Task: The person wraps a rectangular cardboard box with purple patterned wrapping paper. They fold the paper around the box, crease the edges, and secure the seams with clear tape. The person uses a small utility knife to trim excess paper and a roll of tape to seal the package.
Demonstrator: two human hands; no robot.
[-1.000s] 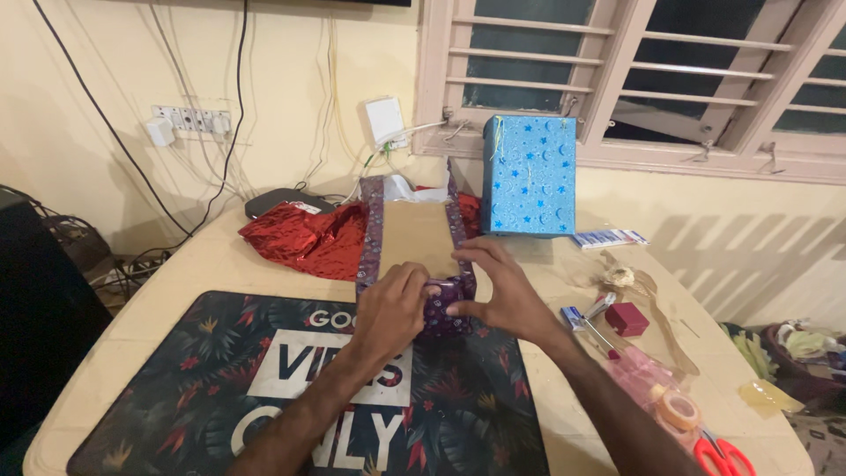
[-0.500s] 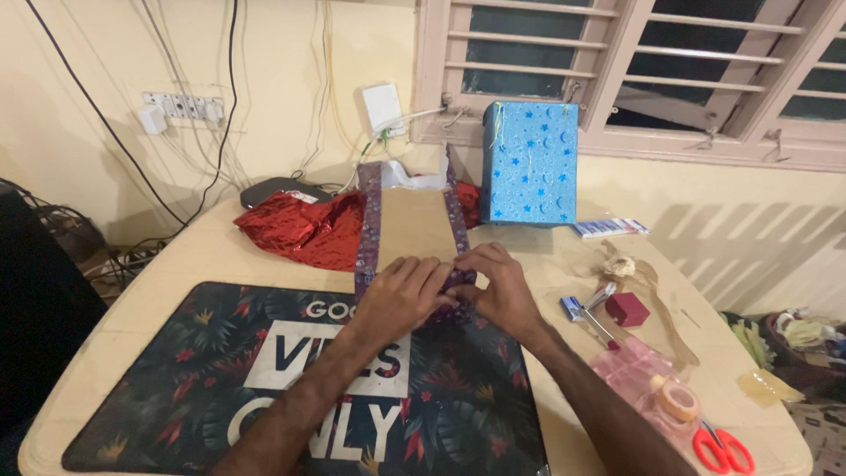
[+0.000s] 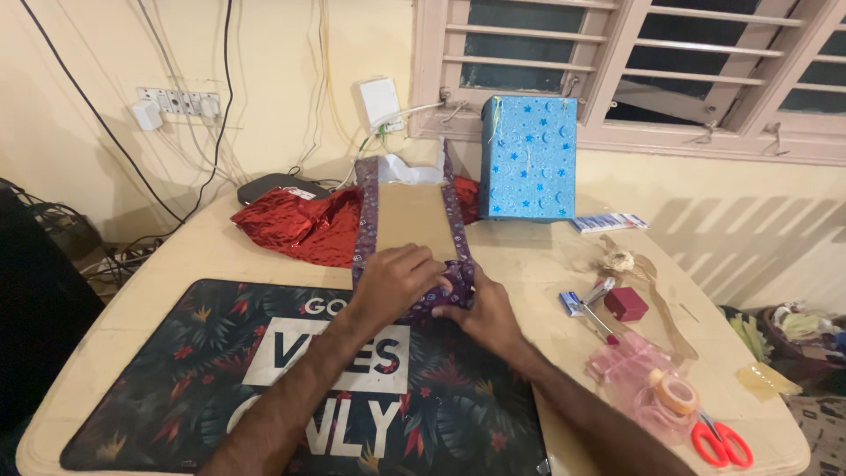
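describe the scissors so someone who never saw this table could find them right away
Start at the beige table and go to its near right corner, past the person's right hand. The scissors lie flat there beside a pink tape dispenser. Their bright red handles set them apart from the pale pink things next to them.

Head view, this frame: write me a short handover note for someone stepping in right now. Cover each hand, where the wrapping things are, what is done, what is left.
Left hand: pressing purple wrapping paper down over the near end of the flat cardboard box.
Right hand: pinching the fold at the near right corner.
Box lies on the table, at the far edge of the dark printed mat. Paper runs up both long sides.
Done: side strips folded up, near end being folded.
Left: box top is bare and no tape shows on the fold.
Tape roll and red scissors sit at the right. A blue wrapped box stands behind.
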